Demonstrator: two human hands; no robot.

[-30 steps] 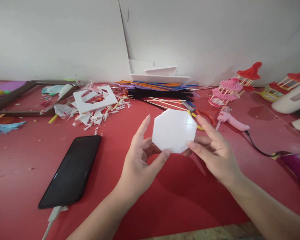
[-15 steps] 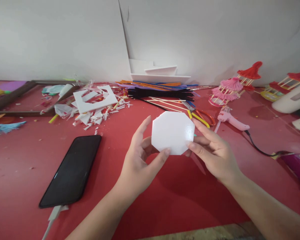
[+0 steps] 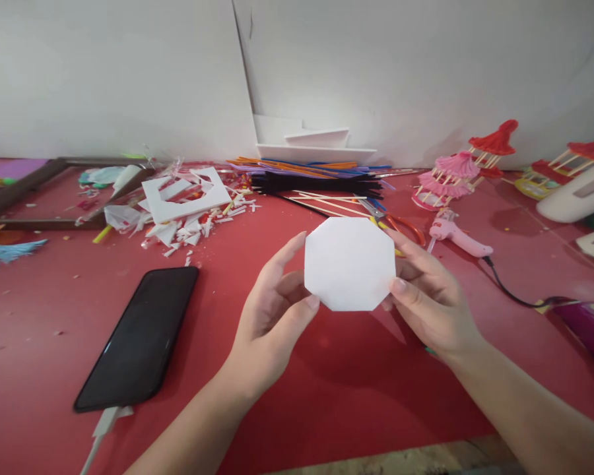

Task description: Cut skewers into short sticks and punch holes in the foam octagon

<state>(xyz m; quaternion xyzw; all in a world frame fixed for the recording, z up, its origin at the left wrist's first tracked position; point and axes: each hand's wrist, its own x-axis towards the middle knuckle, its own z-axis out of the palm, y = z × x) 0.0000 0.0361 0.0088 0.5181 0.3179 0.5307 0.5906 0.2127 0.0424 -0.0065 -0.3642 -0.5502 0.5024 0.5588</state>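
The left hand (image 3: 270, 313) and the right hand (image 3: 435, 307) hold up a flat white piece (image 3: 349, 264) with eight sides. It is in the middle of the scene, a bit above the red table (image 3: 351, 389), with its big flat face tipped toward the head. The left thumb presses near the low left corner and the right thumb sits at the low right edge. Other fingers bend around the back and sides, so both hands grip it lightly. I cannot see all the fingertips behind it.

The shape looks done: its edges are mostly straight and all its corners are there. The side we see is plain, with nothing stuck on it, so any adding to that side is not done yet. I cannot see its back.

On the far left lie white scraps (image 3: 168, 234) and a white sheet with a hole (image 3: 163, 211), which look like cutting bits. Thin pale sticks (image 3: 327, 198) lie past the piece, loose. Red-handled scissors (image 3: 410, 229) lie just past the right hand. Farther right, a pink glue gun (image 3: 460, 241) rests on the table, held by nobody. Behind it stands a pink and red tower (image 3: 458, 165) with sticks between its layers. A black phone (image 3: 138, 336) lies near, on the left.
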